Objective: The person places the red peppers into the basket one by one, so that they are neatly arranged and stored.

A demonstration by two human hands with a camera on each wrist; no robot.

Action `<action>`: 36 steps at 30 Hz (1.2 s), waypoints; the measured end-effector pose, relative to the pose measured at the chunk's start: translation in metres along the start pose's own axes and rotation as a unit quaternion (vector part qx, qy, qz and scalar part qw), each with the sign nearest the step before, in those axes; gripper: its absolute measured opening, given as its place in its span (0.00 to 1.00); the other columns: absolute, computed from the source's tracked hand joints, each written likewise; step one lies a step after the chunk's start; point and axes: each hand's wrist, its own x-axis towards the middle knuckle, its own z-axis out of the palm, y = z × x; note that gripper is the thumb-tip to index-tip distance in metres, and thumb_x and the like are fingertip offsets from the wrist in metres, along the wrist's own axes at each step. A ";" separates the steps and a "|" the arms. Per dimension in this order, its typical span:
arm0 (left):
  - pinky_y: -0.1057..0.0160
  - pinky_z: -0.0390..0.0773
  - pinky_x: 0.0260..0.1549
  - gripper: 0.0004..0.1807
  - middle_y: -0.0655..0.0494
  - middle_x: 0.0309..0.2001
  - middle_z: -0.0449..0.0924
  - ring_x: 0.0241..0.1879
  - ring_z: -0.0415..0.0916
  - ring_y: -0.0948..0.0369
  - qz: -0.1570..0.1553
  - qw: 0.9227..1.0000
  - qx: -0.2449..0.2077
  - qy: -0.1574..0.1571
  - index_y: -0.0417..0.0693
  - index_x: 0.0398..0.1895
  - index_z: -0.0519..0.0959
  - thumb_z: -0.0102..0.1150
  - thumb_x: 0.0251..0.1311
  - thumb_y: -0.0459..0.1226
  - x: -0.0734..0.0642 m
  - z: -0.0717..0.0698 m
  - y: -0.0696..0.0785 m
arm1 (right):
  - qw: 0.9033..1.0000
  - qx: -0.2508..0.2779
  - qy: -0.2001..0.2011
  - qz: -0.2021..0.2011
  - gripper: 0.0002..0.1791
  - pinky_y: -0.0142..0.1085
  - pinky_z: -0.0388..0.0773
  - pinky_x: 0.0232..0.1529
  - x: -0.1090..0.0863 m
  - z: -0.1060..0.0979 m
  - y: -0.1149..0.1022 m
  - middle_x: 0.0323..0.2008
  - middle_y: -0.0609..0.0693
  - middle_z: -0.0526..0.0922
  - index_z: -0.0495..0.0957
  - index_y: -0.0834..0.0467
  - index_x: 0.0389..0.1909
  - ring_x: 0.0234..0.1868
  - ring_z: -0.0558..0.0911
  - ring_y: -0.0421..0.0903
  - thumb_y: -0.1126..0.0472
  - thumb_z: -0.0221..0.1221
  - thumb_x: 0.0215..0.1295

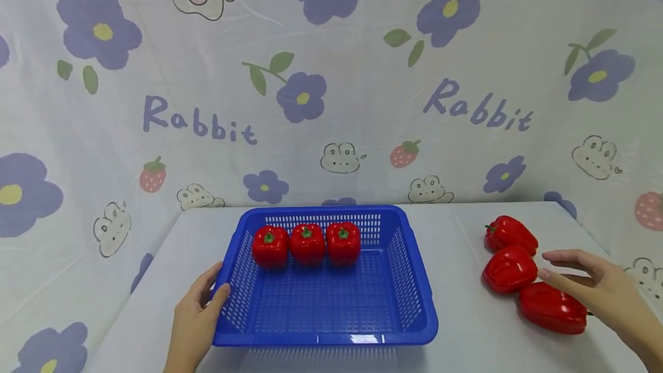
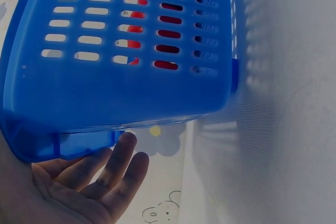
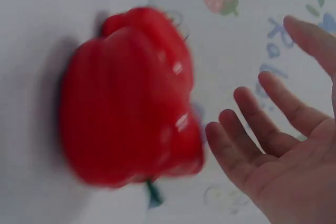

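Observation:
A blue plastic basket (image 1: 324, 339) stands on the white table, and three red bell peppers (image 1: 307, 244) sit upright in a row along its back wall. At its left rim is my left hand (image 1: 199, 312), the thumb over the edge and the fingers beside and under the lip; the left wrist view shows those fingers (image 2: 113, 174) below the rim. On the right lie three more red bell peppers (image 1: 510, 269), close together on their sides. My right hand (image 1: 595, 284) hovers over the nearest of them with fingers spread and nothing held. The right wrist view shows a gap between the fingers and a pepper (image 3: 128, 103).
A white cloth (image 1: 362, 62) printed with flowers, rabbits and strawberries hangs behind the table and at its sides. The white tabletop (image 1: 456, 304) separates the basket from the loose peppers.

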 end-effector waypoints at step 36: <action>0.46 0.72 0.55 0.29 0.38 0.67 0.67 0.61 0.70 0.41 -0.024 1.000 0.012 -0.011 0.46 0.72 0.64 0.53 0.72 0.45 0.001 0.000 -0.002 | 0.997 0.010 -0.067 0.041 0.58 0.59 0.77 0.48 -0.002 0.004 0.088 0.64 0.78 0.57 0.46 0.74 0.71 0.58 0.63 0.76 0.48 0.72 0.55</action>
